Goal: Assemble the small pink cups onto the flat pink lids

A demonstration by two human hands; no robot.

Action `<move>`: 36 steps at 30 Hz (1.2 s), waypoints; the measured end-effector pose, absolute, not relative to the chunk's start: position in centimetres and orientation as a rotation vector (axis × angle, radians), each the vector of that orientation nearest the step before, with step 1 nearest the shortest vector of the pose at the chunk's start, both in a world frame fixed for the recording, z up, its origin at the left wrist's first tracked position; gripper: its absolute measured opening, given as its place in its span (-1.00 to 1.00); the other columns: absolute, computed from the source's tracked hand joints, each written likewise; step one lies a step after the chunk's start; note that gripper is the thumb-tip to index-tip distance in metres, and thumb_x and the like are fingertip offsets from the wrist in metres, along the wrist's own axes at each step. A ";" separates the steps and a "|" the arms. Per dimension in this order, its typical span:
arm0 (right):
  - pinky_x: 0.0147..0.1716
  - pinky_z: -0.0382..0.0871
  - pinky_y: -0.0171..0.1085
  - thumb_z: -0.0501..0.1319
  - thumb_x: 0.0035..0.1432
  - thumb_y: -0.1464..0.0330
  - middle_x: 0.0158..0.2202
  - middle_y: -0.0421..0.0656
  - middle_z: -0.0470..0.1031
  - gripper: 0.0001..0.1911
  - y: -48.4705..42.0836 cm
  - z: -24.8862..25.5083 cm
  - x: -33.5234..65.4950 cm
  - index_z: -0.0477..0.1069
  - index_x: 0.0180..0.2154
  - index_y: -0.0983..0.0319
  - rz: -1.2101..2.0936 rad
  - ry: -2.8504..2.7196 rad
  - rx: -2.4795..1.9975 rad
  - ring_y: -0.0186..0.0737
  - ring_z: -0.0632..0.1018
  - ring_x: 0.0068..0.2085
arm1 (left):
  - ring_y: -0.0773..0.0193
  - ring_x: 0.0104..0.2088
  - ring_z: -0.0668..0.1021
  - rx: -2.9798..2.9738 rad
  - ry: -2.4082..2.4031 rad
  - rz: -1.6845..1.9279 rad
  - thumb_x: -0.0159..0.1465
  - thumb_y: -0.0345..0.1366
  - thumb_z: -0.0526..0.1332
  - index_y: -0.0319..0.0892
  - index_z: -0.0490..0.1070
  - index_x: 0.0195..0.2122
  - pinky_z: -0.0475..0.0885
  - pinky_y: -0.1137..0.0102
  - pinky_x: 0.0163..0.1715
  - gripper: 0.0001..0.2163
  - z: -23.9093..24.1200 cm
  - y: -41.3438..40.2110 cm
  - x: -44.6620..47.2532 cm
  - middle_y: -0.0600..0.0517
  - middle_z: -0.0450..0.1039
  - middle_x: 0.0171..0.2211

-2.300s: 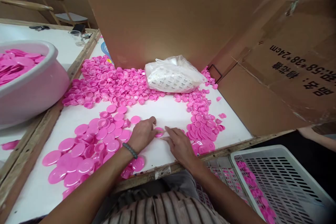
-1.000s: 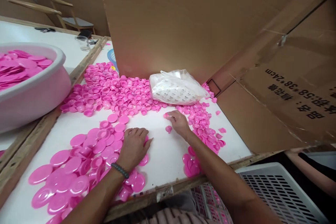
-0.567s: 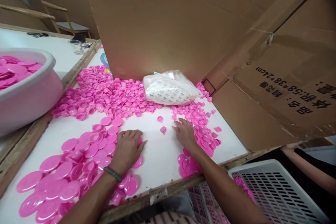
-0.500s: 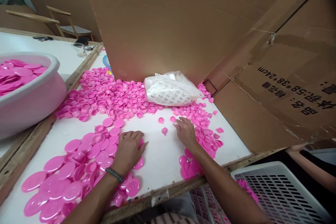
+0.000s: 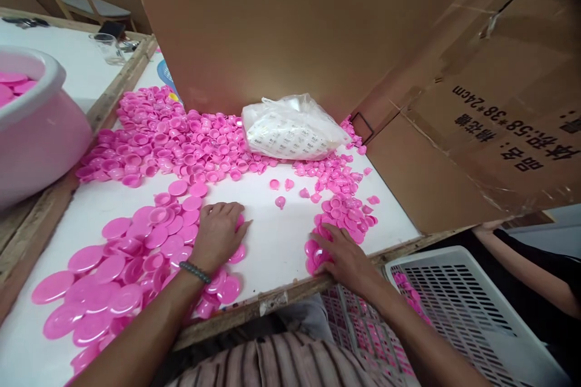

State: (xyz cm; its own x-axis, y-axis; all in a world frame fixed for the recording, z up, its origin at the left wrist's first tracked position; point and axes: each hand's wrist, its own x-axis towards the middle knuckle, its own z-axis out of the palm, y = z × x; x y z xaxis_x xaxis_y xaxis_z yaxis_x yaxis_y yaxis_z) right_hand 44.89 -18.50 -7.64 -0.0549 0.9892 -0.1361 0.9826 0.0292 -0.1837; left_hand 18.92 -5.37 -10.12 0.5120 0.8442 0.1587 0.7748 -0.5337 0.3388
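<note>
My left hand (image 5: pixel 218 233) rests palm down at the right side of a spread of pink plastic discs (image 5: pixel 115 269) and small cups. Its fingers are stretched and its thumb points right; what lies beneath the palm is hidden. At the table's front edge, my right hand (image 5: pixel 347 257) reaches over a small group of pink discs (image 5: pixel 313 251). The fingers of that hand are apart, with the tips touching the discs. Farther back lies a pile of small pink cups (image 5: pixel 186 142). A few loose pink pieces (image 5: pixel 280 201) sit between the hands and that pile.
A white printed bag in clear plastic (image 5: pixel 295 130) lies on the pile, before a cardboard wall (image 5: pixel 281 30). A pink tub (image 5: pixel 40 127) with discs stands left. Below the table's right edge is a white crate (image 5: pixel 454 302); another person's arm (image 5: pixel 535 272) shows beyond.
My right hand has drawn back from the loose pieces to the discs at the front edge. More pieces now lie near the middle. My left hand stays by the discs; the view has tilted downward.
</note>
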 end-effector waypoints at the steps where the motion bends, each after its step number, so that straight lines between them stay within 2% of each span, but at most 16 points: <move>1: -0.07 0.27 -0.13 0.23 -0.04 0.44 0.09 -0.06 0.22 -0.47 -18.4 -8.3 44.3 0.29 0.03 0.09 0.339 -2.214 -2.130 -0.04 0.29 0.05 | 0.08 -0.13 0.38 2.537 1.378 0.450 0.24 -0.20 -0.01 -0.17 0.33 -0.15 0.11 0.13 -0.07 -0.75 -10.1 -5.4 18.9 -0.06 0.42 -0.16; 4: -0.15 0.31 -0.19 0.19 0.04 0.42 0.01 -0.07 0.27 -0.69 -16.2 -9.7 42.6 0.40 -0.12 0.13 0.345 -2.108 -2.023 -0.11 0.34 -0.02 | 0.07 -0.14 0.38 2.551 1.384 0.453 0.23 -0.22 0.00 -0.17 0.34 -0.16 0.12 0.14 -0.08 -0.76 -10.1 -5.5 19.0 -0.08 0.42 -0.16; 6: -0.23 0.33 -0.26 0.15 0.09 0.40 -0.07 -0.12 0.31 -0.86 -13.9 -10.3 41.4 0.45 -0.28 0.17 0.420 -2.010 -1.940 -0.22 0.40 -0.14 | 0.07 -0.15 0.39 2.548 1.389 0.458 0.22 -0.23 0.02 -0.16 0.34 -0.16 0.13 0.15 -0.08 -0.77 -10.2 -5.5 19.0 -0.08 0.43 -0.17; 9: -0.34 0.30 -0.36 0.10 0.14 0.42 -0.27 -0.19 0.35 -0.83 -10.9 -10.6 40.0 0.42 -0.45 0.23 0.525 -1.917 -1.856 -0.37 0.42 -0.33 | 0.09 -0.15 0.39 2.501 1.410 0.440 0.21 -0.22 0.05 -0.14 0.36 -0.18 0.14 0.16 -0.09 -0.78 -10.3 -5.1 18.8 -0.07 0.43 -0.18; 11: -0.39 0.26 -0.38 0.08 0.15 0.44 -0.34 -0.21 0.35 -0.83 -9.8 -10.4 39.7 0.41 -0.43 0.24 0.475 -1.923 -1.847 -0.37 0.40 -0.35 | 0.09 -0.14 0.38 2.450 1.426 0.405 0.20 -0.18 0.07 -0.14 0.37 -0.18 0.14 0.16 -0.10 -0.77 -10.1 -4.8 18.7 -0.06 0.44 -0.18; 16: -0.44 0.19 -0.36 0.10 0.15 0.40 -0.28 -0.16 0.36 -0.85 -9.6 -9.5 41.1 0.44 -0.30 0.18 0.251 -2.104 -1.951 -0.26 0.36 -0.22 | 0.06 -0.15 0.38 2.460 1.408 0.366 0.19 -0.15 0.11 -0.16 0.40 -0.24 0.16 0.16 -0.14 -0.77 -8.7 -4.4 20.0 -0.07 0.46 -0.29; 20: -0.45 0.18 -0.33 0.09 0.17 0.36 -0.40 -0.14 0.37 -0.78 -10.5 -8.8 42.3 0.45 -0.46 0.22 0.230 -2.141 -2.096 -0.25 0.37 -0.31 | 0.08 -0.22 0.38 2.510 1.291 0.326 0.15 -0.17 0.16 -0.19 0.39 -0.37 0.19 0.22 -0.23 -0.82 -8.2 -4.7 22.7 -0.07 0.43 -0.38; 23: -0.46 0.19 -0.33 0.08 0.18 0.37 -0.43 -0.13 0.37 -0.74 -10.3 -8.3 42.4 0.44 -0.50 0.24 0.233 -2.085 -2.108 -0.25 0.37 -0.35 | 0.08 -0.24 0.37 2.506 1.262 0.275 0.13 -0.16 0.19 -0.20 0.38 -0.38 0.19 0.24 -0.27 -0.81 -8.6 -4.8 24.4 -0.08 0.42 -0.39; 27: -0.47 0.24 -0.35 0.11 0.15 0.42 -0.35 -0.14 0.40 -0.85 -8.5 -8.3 41.5 0.45 -0.28 0.21 0.274 -2.057 -1.949 -0.25 0.39 -0.30 | 0.08 -0.23 0.37 2.458 1.259 0.091 0.07 -0.15 0.25 -0.19 0.37 -0.42 0.18 0.26 -0.30 -0.79 -9.6 -4.6 25.5 -0.07 0.42 -0.39; 29: -0.46 0.25 -0.35 0.16 0.10 0.47 -0.28 -0.12 0.40 -0.80 -7.3 -8.8 40.9 0.43 -0.20 0.20 0.269 -2.146 -1.841 -0.23 0.39 -0.25 | 0.08 -0.24 0.37 2.437 1.303 0.043 0.08 -0.16 0.25 -0.19 0.36 -0.44 0.17 0.26 -0.29 -0.80 -9.9 -4.3 25.5 -0.05 0.42 -0.41; 34: -0.46 0.24 -0.34 0.13 0.10 0.52 -0.38 -0.14 0.38 -0.88 -5.7 -10.2 40.2 0.41 -0.32 0.25 0.343 -2.202 -1.799 -0.28 0.39 -0.36 | 0.10 -0.22 0.36 2.415 1.449 0.175 0.13 -0.13 0.20 -0.18 0.37 -0.35 0.16 0.26 -0.27 -0.79 -10.1 -2.8 23.9 -0.05 0.43 -0.37; 36: -0.47 0.24 -0.34 0.12 0.12 0.48 -0.39 -0.16 0.36 -0.88 -5.8 -10.4 40.2 0.37 -0.26 0.26 0.365 -2.115 -1.821 -0.30 0.37 -0.40 | 0.11 -0.19 0.34 2.425 1.440 0.287 0.12 -0.12 0.22 -0.17 0.36 -0.28 0.16 0.27 -0.26 -0.75 -10.1 -2.4 23.1 -0.05 0.43 -0.32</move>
State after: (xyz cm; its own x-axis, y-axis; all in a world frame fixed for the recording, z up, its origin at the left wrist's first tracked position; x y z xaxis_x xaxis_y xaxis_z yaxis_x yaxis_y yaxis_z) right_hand 40.20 -5.76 -10.39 -0.1319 0.9882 0.0782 0.9049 0.1522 -0.3974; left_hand 23.12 -2.45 -10.05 0.4760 0.8793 0.0158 0.8181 -0.4494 0.3588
